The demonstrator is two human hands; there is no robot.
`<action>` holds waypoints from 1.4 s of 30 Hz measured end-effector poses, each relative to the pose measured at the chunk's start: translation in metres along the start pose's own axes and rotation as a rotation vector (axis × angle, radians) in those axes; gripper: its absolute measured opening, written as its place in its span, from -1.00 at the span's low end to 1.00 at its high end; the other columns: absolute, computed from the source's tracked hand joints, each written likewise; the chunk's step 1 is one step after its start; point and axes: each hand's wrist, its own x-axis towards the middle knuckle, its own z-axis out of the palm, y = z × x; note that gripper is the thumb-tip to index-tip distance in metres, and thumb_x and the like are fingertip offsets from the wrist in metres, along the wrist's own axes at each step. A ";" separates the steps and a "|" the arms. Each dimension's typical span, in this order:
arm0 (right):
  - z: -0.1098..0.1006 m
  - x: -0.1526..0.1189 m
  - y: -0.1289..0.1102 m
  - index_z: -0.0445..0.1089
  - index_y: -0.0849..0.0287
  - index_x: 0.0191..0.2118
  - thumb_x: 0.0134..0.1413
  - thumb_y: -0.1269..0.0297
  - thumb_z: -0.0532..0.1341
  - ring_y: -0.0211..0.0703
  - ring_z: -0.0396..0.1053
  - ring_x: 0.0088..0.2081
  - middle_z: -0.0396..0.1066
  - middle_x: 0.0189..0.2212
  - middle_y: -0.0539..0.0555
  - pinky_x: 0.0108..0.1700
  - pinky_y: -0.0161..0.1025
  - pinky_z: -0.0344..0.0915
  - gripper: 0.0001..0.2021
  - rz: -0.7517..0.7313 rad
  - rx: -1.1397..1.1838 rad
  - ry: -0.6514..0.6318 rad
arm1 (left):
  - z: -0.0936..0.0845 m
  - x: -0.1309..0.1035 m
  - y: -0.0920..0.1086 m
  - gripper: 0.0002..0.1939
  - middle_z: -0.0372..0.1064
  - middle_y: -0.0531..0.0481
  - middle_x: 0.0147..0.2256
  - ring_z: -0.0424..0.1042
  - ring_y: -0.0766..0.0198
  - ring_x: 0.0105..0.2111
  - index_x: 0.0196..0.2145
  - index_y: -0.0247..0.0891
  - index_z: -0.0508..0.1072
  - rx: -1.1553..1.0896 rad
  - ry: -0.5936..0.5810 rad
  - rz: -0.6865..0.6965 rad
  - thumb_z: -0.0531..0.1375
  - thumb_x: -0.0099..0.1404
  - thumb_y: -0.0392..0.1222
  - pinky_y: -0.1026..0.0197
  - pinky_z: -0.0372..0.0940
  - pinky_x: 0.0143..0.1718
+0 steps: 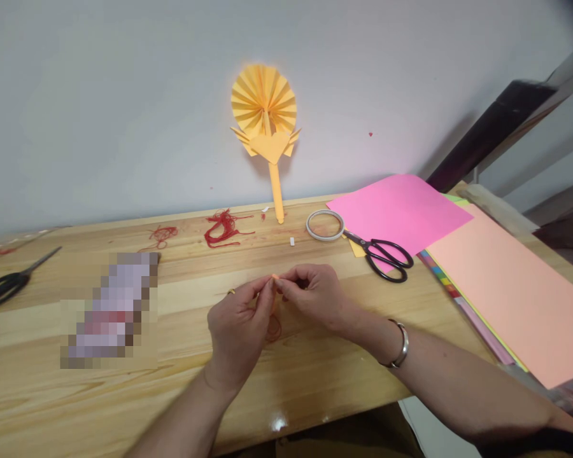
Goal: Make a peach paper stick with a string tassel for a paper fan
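My left hand and my right hand meet over the middle of the wooden table, fingertips pinched together. A tiny orange tip shows between the fingers; the rest of it is hidden, so I cannot tell its kind. Just below the fingers lies or hangs a loop of thin red thread, partly covered by my left hand. Whether the thread runs up into my fingers is not visible. Beyond the hands, a yellow-orange folded paper fan with a paper heart and a stick handle leans against the wall.
Red thread bundles lie near the wall. A tape roll and black-handled scissors rest by a pink paper sheet. Peach paper tops a stack at right. At left are other scissors and a blurred-out object.
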 end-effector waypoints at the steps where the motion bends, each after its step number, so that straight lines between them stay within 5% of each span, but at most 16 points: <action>1: 0.000 0.000 0.000 0.51 0.23 -0.48 0.02 0.36 0.22 -0.34 0.34 -0.51 0.49 -0.55 -0.02 -0.50 -0.44 0.17 -0.85 0.001 -0.003 0.001 | 0.000 0.000 0.000 -0.86 0.57 0.15 -0.43 0.51 0.37 -0.47 -0.32 -0.15 0.58 -0.001 -0.002 -0.003 0.20 0.21 -0.19 0.39 0.35 -0.38; 42: -0.002 0.002 -0.003 0.49 0.24 -0.50 0.02 0.28 0.22 -0.33 0.31 -0.51 0.46 -0.56 0.00 -0.49 -0.41 0.18 -0.82 0.056 -0.001 -0.005 | -0.002 0.001 0.002 -0.84 0.56 0.15 -0.44 0.51 0.32 -0.44 -0.32 -0.10 0.57 -0.010 -0.055 -0.108 0.18 0.22 -0.12 0.34 0.35 -0.38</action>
